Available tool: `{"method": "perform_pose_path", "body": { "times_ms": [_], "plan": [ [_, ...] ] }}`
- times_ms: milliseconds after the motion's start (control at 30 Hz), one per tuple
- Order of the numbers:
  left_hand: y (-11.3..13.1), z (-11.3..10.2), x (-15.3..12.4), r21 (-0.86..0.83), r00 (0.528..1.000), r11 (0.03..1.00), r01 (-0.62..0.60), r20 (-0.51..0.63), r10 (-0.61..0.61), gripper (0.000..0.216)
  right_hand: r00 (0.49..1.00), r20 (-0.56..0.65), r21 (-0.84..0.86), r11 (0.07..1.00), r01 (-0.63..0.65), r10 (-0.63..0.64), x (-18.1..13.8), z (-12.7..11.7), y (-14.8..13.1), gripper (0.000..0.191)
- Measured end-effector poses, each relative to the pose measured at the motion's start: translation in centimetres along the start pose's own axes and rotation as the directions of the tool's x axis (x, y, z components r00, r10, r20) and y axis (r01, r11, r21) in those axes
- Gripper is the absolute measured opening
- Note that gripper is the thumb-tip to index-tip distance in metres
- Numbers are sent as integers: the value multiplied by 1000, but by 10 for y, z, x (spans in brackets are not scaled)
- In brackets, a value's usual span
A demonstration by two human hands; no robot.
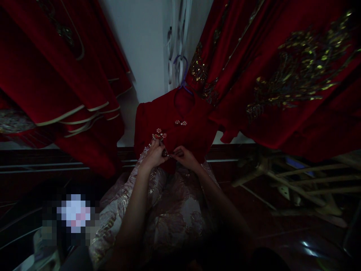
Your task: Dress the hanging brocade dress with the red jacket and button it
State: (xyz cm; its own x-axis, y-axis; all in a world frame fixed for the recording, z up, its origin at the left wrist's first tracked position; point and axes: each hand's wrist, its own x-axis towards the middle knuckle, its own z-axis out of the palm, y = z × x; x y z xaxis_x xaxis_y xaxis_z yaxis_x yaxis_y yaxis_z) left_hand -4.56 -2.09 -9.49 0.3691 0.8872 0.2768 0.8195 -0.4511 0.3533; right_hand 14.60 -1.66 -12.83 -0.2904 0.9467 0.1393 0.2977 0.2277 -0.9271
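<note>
A red short-sleeved jacket (194, 137) hangs in front of me on a purple hanger (184, 83). A pearl frog closure (181, 123) lies across its upper front, below the round neck opening. Beaded flower trim (159, 134) shows just above my left hand (154, 154). That hand is closed at the jacket's lower front, on one side of a small beaded frog button (168, 154). My right hand (185, 157) pinches the other side of the same button with thumb and fingertips. The dim light hides whether its two halves are joined.
A pale brocade skirt (191, 210) spreads below the jacket. Red garments (84, 75) with gold piping hang at left, and a gold-sequined red garment (270, 94) hangs at right. A wooden rack-like frame (299, 180) stands at lower right. White scrolled metalwork (184, 28) is behind the hanger.
</note>
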Motion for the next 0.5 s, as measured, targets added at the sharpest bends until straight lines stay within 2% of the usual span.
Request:
{"method": "perform_pose_path", "body": {
  "times_ms": [267, 500],
  "plan": [
    [-1, -1, 1, 41, 1000, 999, 16, 10, -17, 19, 998, -48, -29, 999, -37, 36, 0, 6, 1, 27],
    [0, -4, 2, -13, 1000, 1000, -17, 1, 17, 21, 1000, 7, -8, 1000, 21, -21, -3, 1, -4, 22]
  ]
}}
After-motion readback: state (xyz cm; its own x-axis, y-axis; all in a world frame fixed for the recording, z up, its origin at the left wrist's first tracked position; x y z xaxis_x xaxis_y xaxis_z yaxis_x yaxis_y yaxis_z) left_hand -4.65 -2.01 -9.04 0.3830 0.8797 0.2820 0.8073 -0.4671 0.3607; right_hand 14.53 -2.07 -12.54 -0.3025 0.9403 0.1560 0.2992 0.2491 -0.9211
